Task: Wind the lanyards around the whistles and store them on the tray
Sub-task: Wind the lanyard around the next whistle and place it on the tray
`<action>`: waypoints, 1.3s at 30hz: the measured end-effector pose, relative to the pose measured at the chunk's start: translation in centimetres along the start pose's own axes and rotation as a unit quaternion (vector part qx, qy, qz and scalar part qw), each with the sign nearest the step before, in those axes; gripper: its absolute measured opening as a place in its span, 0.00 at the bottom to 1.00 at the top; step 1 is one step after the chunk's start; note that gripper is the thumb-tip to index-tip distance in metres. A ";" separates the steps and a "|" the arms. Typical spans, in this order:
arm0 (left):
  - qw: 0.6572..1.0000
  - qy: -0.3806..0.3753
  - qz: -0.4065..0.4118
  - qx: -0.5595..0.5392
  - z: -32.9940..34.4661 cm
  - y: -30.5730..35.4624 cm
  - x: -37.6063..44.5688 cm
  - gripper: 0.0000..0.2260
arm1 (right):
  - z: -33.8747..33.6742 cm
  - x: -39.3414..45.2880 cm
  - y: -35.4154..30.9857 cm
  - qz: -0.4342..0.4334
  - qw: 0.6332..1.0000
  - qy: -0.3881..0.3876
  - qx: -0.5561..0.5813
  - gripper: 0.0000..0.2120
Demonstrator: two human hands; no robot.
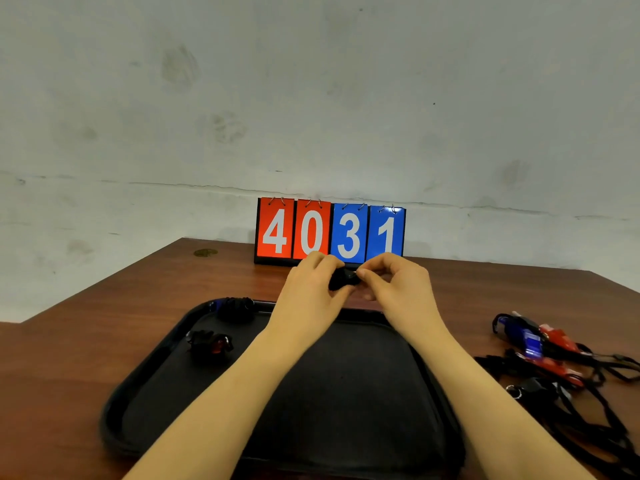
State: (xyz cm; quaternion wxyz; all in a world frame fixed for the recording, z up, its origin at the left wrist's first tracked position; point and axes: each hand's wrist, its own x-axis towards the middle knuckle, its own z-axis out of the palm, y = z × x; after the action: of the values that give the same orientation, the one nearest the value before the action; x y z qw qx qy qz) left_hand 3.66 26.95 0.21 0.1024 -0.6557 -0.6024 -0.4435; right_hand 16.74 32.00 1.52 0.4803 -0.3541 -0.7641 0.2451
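Above the far edge of the black tray, my left hand and my right hand together hold a small black whistle wrapped in black lanyard. Left fingers curl round its left side; right fingertips pinch its right end. Much of the whistle is hidden by the fingers. Two wound bundles lie on the tray: a blue whistle at the far left corner and a red whistle nearer me. On the table to the right sits a tangled heap of unwound whistles, blue, red and black, with loose black lanyards.
A flip scoreboard reading 4031 stands at the table's back edge against the grey wall. The brown wooden table extends left of the tray. Loose lanyard loops trail toward the right front corner.
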 end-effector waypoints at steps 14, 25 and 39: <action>0.996 -0.061 -0.058 0.036 -7.2 -0.5 -5.1 0.15 | 2.4 -4.4 -5.1 -0.026 0.991 -0.074 -0.109 0.00; 0.980 -0.130 -0.124 0.086 -14.2 -4.0 -11.5 0.15 | 8.6 -9.2 -8.5 0.043 0.978 -0.184 -0.088 0.07; 0.975 -0.139 -0.164 0.048 -15.1 -6.8 -14.1 0.11 | 12.5 -11.3 -9.1 0.051 0.966 -0.224 -0.118 0.05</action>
State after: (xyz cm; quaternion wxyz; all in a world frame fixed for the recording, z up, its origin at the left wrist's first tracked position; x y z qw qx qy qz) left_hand -7.60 8.74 -3.63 -0.0253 -0.5976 -0.7308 -0.3288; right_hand 5.87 17.11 -3.55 0.2383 -0.3828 -0.8568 0.2501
